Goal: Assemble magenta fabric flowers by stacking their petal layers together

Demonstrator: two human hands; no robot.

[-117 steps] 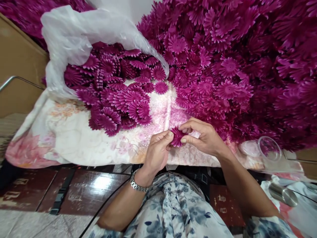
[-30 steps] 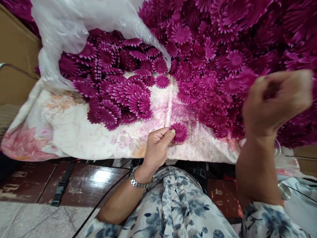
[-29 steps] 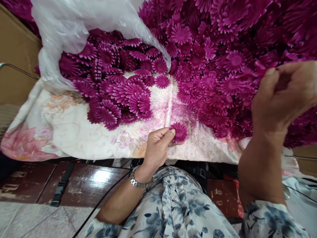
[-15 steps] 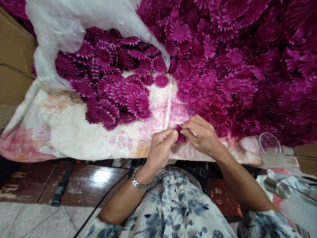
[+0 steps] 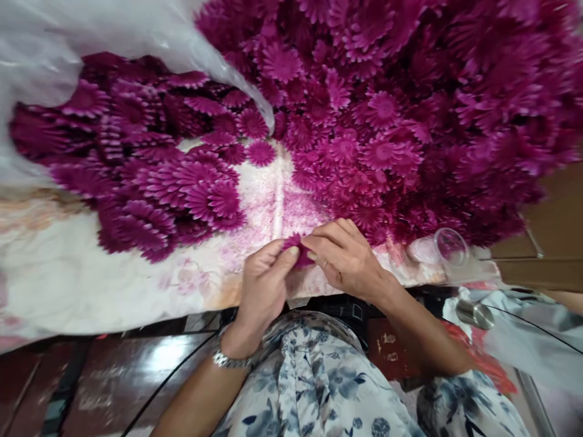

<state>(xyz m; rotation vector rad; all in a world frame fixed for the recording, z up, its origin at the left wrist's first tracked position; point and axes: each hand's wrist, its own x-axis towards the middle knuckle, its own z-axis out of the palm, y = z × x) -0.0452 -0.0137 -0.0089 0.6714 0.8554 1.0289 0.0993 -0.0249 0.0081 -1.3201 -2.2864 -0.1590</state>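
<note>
Between my hands, just above the table's front edge, is a magenta artificial flower piece [image 5: 298, 250] with notched petals. My left hand [image 5: 265, 273] pinches its left side with the thumb on top. The thumb and fingers of my right hand [image 5: 344, 258] close on its right side. Part of the piece is hidden by my fingers. Beyond my hands to the right rises a big heap of loose magenta flower pieces [image 5: 382, 152]. Left of it, stacked and overlapping flower pieces [image 5: 182, 188] spill from a clear plastic bag [image 5: 136, 30].
A flowered cloth [image 5: 191, 297] covers the table. At the right front lie a clear round plastic cup [image 5: 450, 246] and a whitish lump [image 5: 422, 249]. A cardboard box [image 5: 546, 224] stands at the right. Below the edge, a metal cylinder [image 5: 475, 314] rests on white plastic.
The view has swung to the right, so everything sits further left in the picture. Both hands still hold the flower piece, which shows more of its petals now.
</note>
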